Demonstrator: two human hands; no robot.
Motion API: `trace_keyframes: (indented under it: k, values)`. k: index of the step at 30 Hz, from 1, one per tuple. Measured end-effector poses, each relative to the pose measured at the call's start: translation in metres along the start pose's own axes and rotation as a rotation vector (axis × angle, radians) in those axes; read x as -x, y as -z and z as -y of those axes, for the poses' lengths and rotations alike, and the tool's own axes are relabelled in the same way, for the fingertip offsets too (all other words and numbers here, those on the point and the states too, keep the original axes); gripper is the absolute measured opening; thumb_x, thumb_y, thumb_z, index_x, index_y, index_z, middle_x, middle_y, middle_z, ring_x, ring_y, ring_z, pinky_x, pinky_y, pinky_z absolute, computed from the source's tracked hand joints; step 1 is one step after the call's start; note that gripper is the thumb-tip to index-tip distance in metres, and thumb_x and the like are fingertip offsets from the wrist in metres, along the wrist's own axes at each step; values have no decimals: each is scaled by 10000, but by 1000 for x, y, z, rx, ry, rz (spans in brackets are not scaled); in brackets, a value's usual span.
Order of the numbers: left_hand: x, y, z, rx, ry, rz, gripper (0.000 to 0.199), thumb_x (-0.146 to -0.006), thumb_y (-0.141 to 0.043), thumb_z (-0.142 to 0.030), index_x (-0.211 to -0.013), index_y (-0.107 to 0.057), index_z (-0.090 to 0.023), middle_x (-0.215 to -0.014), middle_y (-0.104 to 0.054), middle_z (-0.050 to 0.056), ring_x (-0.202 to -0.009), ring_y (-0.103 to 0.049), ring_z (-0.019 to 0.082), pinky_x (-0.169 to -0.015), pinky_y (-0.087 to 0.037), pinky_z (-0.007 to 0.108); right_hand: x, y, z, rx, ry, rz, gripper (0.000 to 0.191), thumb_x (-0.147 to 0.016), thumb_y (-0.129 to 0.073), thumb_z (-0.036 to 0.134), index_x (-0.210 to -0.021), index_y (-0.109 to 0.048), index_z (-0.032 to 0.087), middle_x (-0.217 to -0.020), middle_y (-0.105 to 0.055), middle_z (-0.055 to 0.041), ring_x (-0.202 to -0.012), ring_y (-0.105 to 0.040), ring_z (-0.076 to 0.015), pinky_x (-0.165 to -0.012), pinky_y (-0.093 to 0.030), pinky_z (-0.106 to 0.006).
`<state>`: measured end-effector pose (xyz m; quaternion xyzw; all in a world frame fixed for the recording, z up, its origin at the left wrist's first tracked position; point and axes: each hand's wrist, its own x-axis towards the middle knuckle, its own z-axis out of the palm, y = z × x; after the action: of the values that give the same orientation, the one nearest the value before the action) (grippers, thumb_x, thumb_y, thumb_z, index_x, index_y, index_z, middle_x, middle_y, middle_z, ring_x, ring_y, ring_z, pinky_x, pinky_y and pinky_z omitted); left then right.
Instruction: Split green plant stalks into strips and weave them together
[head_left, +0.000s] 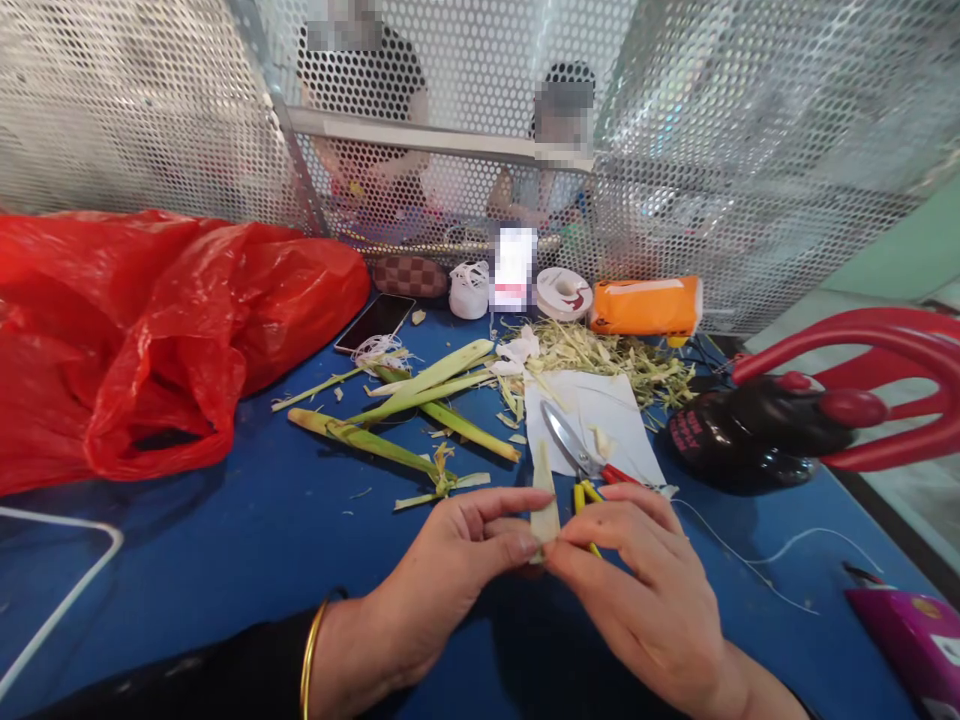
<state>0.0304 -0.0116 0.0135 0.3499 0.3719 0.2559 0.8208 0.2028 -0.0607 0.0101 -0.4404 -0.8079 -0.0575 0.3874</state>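
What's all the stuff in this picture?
Perforated panels: several, silver, back
People: two, dark and pale clothes, back
Table: one, blue, underneath
Plastic bag: one, red, left
Checked pouch: one, brown, back
Phone: one, black, back
Lit screen: one, white, back
String: several, white, scattered
Spool: one, white, back
Packet: one, orange, back
Stalks: several, greenish, middle
Shreds: uncounted, greenish, middle
Paper: one, white, under scissors
Scissors: one, red-handled, on paper
Tool handles: two, yellow, near scissors
Container: one, black, right
Curved frame: one, red, right
Box: one, purple, right
Rod: one, white, left
Strip: one, pale, in hands
Bangle: one, gold, left wrist
Left hand: one, black-sleeved, front
Right hand: one, front
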Motion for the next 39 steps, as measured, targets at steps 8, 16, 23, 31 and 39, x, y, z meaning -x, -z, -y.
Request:
trace_keyframes:
  k: [8,16,23,31,39]
  values:
    - [-3,0,0,-94,-56,-84,269,-645,-760,-200,-907,-734,-145,-623,-676,-17,-581,-563,75,-618,-431,192,-1,0,1,-138,-80,27,152,-866,-596,69,-822,-675,192,-753,-654,-12,-694,-605,-131,-870,-393,-395]
    - [2,-4,-4,-198,-83,-126,206,-659,-724,-230,-850,-774,-168,-791,-754,30,-722,-650,134,-711,-489,223,0,-1,1,-173,-130,35,123,-831,-645,45,-848,-643,166,-791,-634,-30,-770,-567,-164,-812,-423,-370]
    - [1,0,2,-144,-111,-29,299,-655,-731,-185,-953,-752,-175,-899,-771,53,-876,-700,190,-799,-514,257,5,-2,0,-216,-309,88,104,-867,-610,110,-853,-605,213,-842,-600,-20,-822,-560,-176,-748,-443,-334]
    - [0,0,3,-256,-125,-70,250,-736,-710,-268,-960,-718,-157,-819,-761,35,-767,-680,158,-728,-493,243,3,-7,5,-366,-602,80,109,-821,-640,165,-792,-550,219,-794,-581,5,-753,-570,-162,-661,-474,-278]
    - [0,-2,-1,-273,-177,-91,594,-773,-673,-265,-1303,-434,-142,-641,-691,-41,-630,-601,112,-667,-437,224,1,-9,7,-558,-691,86,79,-830,-653,178,-766,-623,211,-751,-639,7,-711,-605,-154,-644,-493,-265]
